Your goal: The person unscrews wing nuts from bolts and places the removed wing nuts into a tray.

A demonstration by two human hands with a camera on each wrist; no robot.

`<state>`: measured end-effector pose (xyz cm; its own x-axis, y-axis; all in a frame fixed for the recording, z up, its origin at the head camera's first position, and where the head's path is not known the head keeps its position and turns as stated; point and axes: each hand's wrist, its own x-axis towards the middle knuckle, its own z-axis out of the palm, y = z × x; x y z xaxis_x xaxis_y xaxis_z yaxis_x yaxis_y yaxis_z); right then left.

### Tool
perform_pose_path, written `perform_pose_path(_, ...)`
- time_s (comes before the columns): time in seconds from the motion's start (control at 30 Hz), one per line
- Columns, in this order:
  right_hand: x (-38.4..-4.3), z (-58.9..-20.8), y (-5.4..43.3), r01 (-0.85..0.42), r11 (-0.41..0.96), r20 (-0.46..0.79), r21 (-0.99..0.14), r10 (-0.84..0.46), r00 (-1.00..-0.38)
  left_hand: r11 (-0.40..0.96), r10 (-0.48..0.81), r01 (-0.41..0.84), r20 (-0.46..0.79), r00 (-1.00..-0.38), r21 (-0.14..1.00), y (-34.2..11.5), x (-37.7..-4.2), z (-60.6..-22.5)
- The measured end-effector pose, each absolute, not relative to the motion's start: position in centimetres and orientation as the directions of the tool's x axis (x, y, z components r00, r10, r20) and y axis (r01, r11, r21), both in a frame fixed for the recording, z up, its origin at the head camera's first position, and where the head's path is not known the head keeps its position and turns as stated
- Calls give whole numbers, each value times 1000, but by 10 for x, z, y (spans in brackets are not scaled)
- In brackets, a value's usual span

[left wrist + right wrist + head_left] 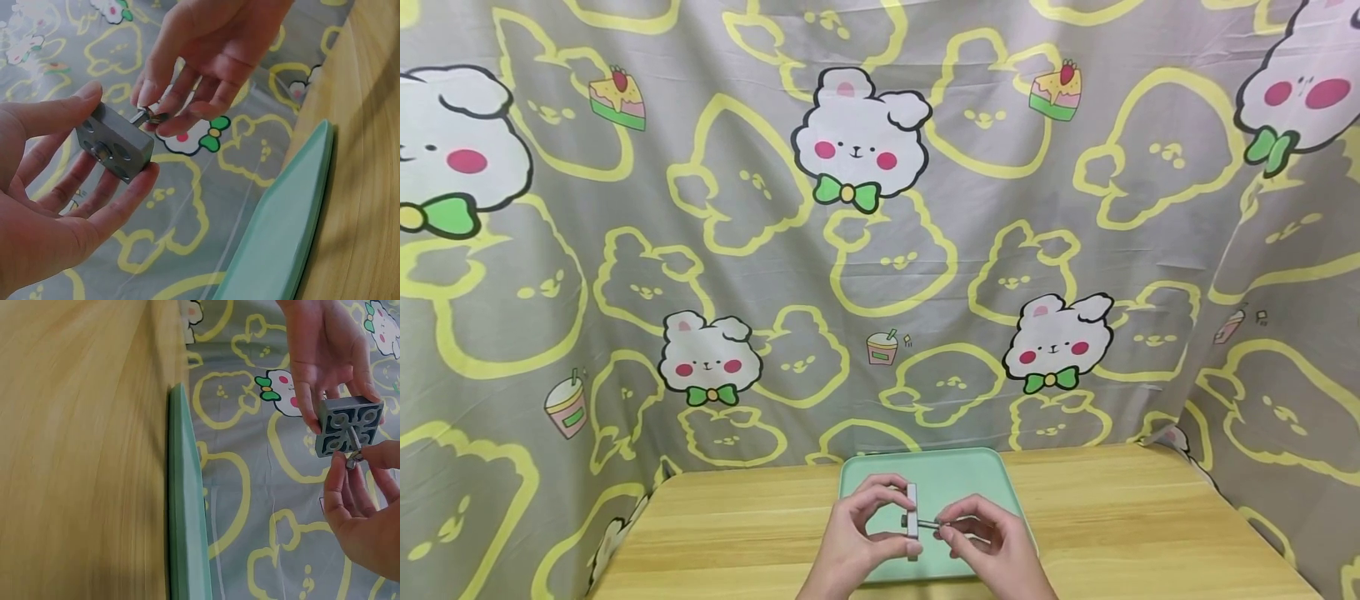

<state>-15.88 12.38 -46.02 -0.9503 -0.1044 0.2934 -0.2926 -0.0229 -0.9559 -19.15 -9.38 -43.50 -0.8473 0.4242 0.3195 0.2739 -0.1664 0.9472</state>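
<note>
My left hand (861,537) grips a grey square block (912,497) by opposite edges, thumb on one side and fingers on the other. In the left wrist view, the block (119,140) has round holes near its corners and a bolt head (100,152) in its centre. The bolt's shank (354,435) sticks out of the block's recessed face in the right wrist view. My right hand (996,542) pinches a small shiny metal piece (354,459) at the shank's end between thumb and fingers; it looks like a wing nut, but is partly covered by the fingertips.
Beneath both hands a pale green tray (940,475) lies on a wood-grain table (752,517). A grey curtain (880,250) with rabbit and yellow outline prints hangs behind the table and along both sides.
</note>
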Motion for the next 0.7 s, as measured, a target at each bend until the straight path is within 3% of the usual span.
perform_pose_path(0.13, -158, -462, 120, -379, 33, 376, -925, -72, -924, -181, 420, 265, 318, -850, 947, -95, -192, -435)
perform_pose_path(0.23, -160, -466, 120, -517, 75, 511, -853, -77, -856, -189, 418, 254, 312, -853, 949, -96, -192, -434)
perform_pose_path(0.33, -163, -471, 121, -688, 98, 678, -719, -117, -725, -183, 418, 246, 302, -857, 952, -97, -193, -434)
perform_pose_path(0.43, -168, -476, 122, -829, 166, 820, -534, -139, -556, -177, 416, 242, 295, -860, 954, -99, -193, -434)
perform_pose_path(0.57, -173, -478, 121, -908, 284, 923, -308, -142, -358, -171, 411, 245, 295, -862, 954, -99, -194, -433)
perform_pose_path(0.7, -176, -476, 120, -943, 286, 958, -171, -173, -227, -157, 407, 261, 303, -862, 953, -100, -194, -433)
